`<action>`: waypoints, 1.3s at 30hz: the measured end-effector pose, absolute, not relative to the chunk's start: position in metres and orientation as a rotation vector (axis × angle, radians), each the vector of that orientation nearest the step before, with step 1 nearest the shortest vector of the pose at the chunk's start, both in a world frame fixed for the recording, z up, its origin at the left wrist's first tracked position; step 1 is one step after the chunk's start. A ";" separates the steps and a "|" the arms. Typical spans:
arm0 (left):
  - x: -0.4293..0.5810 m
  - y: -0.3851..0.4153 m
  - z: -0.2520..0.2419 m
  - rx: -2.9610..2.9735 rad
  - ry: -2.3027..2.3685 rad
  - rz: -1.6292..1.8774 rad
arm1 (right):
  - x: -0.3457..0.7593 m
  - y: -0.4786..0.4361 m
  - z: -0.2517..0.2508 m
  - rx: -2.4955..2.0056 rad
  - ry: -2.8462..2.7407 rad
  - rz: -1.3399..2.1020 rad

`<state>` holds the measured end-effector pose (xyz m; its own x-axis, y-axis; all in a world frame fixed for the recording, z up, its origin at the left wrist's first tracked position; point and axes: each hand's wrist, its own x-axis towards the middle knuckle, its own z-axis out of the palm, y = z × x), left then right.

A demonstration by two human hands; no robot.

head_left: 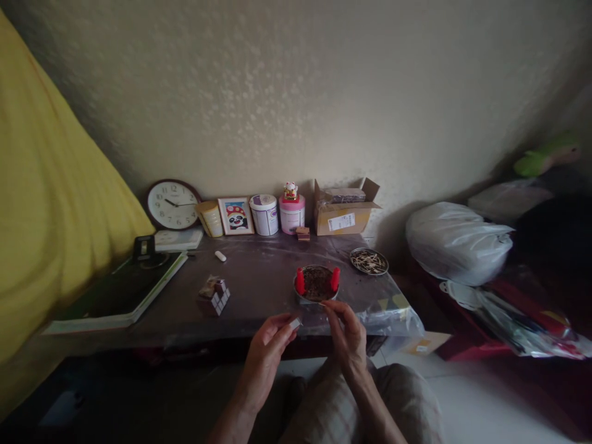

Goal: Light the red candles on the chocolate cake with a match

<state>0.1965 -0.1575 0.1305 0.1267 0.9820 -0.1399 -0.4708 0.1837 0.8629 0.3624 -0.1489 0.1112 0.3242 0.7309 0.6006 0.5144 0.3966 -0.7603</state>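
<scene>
Reading the table (259, 277) as a dial centred on the round bowl (318, 285), the left hand (269, 340) is at seven o'clock, its thumb and fingers closed on a small pale matchbox (295, 323). The right hand (349, 336) is at five o'clock, thumb and fingertips pinching a thin matchstick (322, 303) near the bowl's front rim — whether it touches the rim, I cannot tell. The two hands are apart.

Dark, crumbly material fills the bowl, and two red candles (300, 282) stand upright in it, one at nine o'clock, the other at three. At two o'clock a round dish (352, 261) holds many loose matchsticks (370, 263).

Further off, an open cardboard carton (345, 217) stands at one o'clock. At eleven, a lucky-cat figurine (290, 192) sits on a pink tin (292, 217); a white tin (264, 216) is just beside it. A round clock (173, 206) leans against the wall (277, 92) at ten, and a cube (216, 299) with silvery squares lies at nine — well apart from the bowl.
</scene>
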 end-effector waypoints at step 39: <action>0.198 -0.158 0.126 0.715 0.798 1.242 | 0.362 -0.149 0.108 -1.252 -1.305 0.098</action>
<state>0.1977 -0.1577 0.1256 0.1335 0.9821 -0.1328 -0.5285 0.1839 0.8288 0.3623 -0.1487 0.1079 0.3537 0.6690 0.6537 0.5642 0.4048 -0.7196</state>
